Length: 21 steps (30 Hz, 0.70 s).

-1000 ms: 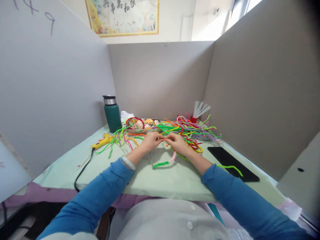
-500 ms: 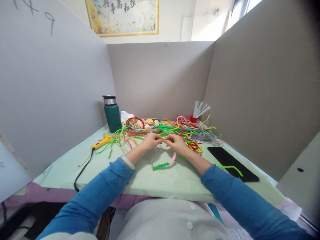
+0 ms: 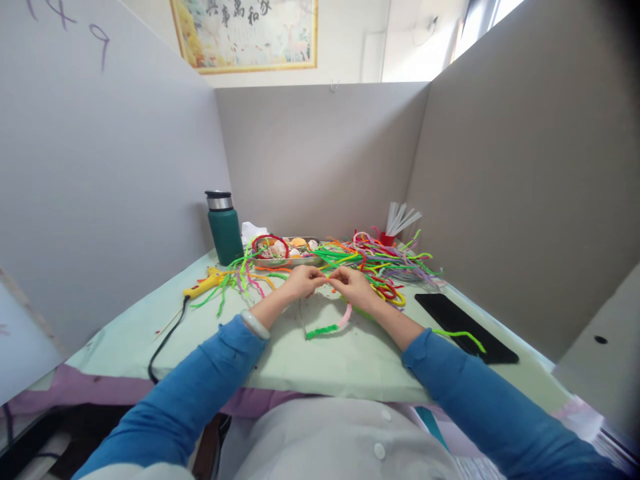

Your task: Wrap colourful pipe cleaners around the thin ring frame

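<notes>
My left hand (image 3: 306, 281) and my right hand (image 3: 351, 285) meet above the middle of the table, thumbs and fingertips pinched together. Between them shows a short bit of orange pipe cleaner (image 3: 328, 280); the fingers cover most of it. Just below and nearer to me is a curved band, its thin grey end (image 3: 303, 321) bare, then a fuzzy green stretch (image 3: 323, 331) and a pink stretch (image 3: 345, 316). The band's upper part is hidden behind my hands, so I cannot tell whether they touch it.
Behind my hands lie a heap of coloured pipe cleaners (image 3: 385, 260) and a metal tray (image 3: 260, 262) of small pieces. A green bottle (image 3: 226, 233) and a yellow glue gun (image 3: 203, 285) are left. At right are a black flat pad (image 3: 465, 327) and white sticks (image 3: 399, 219) in a red holder.
Both hands stay in nearly the same place, with only a slight shift of the fingers at the pinch. Everything else on the table looks the same.
</notes>
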Motion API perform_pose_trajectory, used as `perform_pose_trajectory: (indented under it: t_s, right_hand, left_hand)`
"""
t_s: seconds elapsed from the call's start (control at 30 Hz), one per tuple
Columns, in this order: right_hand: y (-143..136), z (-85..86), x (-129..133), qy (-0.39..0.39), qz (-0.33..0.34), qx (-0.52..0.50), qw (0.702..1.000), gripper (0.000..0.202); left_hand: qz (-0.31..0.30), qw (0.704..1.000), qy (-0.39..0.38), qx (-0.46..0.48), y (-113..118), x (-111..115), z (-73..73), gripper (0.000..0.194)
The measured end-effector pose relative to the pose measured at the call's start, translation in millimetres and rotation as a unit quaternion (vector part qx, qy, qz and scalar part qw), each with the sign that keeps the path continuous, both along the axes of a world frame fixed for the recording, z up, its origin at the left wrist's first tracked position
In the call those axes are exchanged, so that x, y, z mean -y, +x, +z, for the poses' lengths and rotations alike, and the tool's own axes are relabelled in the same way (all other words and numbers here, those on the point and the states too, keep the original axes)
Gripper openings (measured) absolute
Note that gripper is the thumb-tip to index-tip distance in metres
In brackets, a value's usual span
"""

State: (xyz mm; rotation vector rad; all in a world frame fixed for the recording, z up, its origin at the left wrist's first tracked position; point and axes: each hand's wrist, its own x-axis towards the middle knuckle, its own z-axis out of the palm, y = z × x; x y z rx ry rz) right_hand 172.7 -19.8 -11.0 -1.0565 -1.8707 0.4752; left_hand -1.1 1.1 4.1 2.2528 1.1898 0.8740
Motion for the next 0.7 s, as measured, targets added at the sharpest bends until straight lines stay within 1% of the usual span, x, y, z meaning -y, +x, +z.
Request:
perform_pose_trajectory:
  t_s: [0.13,0.23,0.33,0.4,0.5,0.63,0.7]
  right_hand:
    - [-0.5,2.9,2.9,0.001,0.002,0.0,1.0,0.017]
    - [-0.5,5.1,5.1,0.004,0.005,-0.006,1.0,0.017]
    - [-0.4,5.6,5.9,0.011,0.014,-0.014,1.0,0.017]
    - [-0.2,5.0,5.6,0.013,0.018,-0.018,1.0,0.017]
    - [-0.1,4.2,4.8,0.012,0.018,-0.024,0.999,0.018]
    - [-0.3,5.0,4.9,0.014,0.012,-0.036,0.999,0.018]
    - [-0.5,6.2,5.5,0.015,0.01,-0.038,0.999,0.018]
  left_hand:
    - [-0.031,0.999,-0.017,0.016,-0.2,1.9,2.1,0.039]
    - [-0.053,0.996,-0.063,0.043,-0.1,3.6,3.8,0.038]
    - [-0.06,0.991,-0.104,0.065,0.1,4.4,4.5,0.037]
    - [-0.058,0.989,-0.114,0.077,0.6,4.8,4.7,0.036]
    - [-0.043,0.991,-0.105,0.075,1.6,5.8,5.3,0.037]
    - [-0.014,0.997,-0.063,0.05,2.1,7.6,6.9,0.04]
    - [-0.013,0.997,-0.065,0.05,2.0,8.3,7.7,0.041]
